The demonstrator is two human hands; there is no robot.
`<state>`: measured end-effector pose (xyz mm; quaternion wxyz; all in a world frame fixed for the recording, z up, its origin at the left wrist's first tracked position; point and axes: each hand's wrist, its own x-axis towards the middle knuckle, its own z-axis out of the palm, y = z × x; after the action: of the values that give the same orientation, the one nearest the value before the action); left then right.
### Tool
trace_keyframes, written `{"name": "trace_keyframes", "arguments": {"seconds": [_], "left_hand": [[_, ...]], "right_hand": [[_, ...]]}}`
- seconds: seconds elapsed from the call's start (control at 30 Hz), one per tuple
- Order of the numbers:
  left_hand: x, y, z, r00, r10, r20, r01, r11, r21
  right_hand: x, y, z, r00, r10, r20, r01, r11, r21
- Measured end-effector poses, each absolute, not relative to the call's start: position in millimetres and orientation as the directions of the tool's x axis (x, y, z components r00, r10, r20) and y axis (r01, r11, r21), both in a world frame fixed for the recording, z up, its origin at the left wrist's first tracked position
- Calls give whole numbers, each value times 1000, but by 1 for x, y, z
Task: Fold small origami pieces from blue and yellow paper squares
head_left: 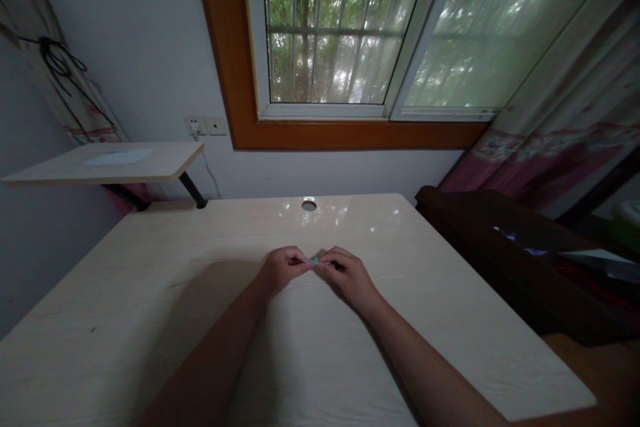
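Observation:
My left hand (281, 269) and my right hand (349, 274) meet over the middle of a pale wooden desk (150, 293). Both are closed in a pinch, fingertips touching. Between them sits a tiny object (315, 261) with a teal and pinkish tint; it is too small to name. Both forearms reach in from the bottom edge and rest low over the desk top.
A round cable hole (309, 205) lies at the desk's far edge. A raised side shelf (107, 163) on a black bracket stands at the back left, wall sockets (205, 125) behind it. A dark wooden furniture piece (500, 240) flanks the right edge, below a window and pink curtain.

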<state>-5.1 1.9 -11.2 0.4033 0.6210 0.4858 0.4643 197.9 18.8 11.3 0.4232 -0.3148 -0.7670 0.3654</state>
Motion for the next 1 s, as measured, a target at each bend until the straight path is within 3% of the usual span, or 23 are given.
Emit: {"name": "trace_keyframes", "arguments": {"seconds": [0.3,1.0], "left_hand": [[-4,1,-10,90,978,190,268,-207,941],[-6,10,-20,23,981,190,156,-191,969]], "right_hand": [[198,19,10,-458,793,401,175,523,-834],[198,22,8,-354,838,415,207,503,-839]]}}
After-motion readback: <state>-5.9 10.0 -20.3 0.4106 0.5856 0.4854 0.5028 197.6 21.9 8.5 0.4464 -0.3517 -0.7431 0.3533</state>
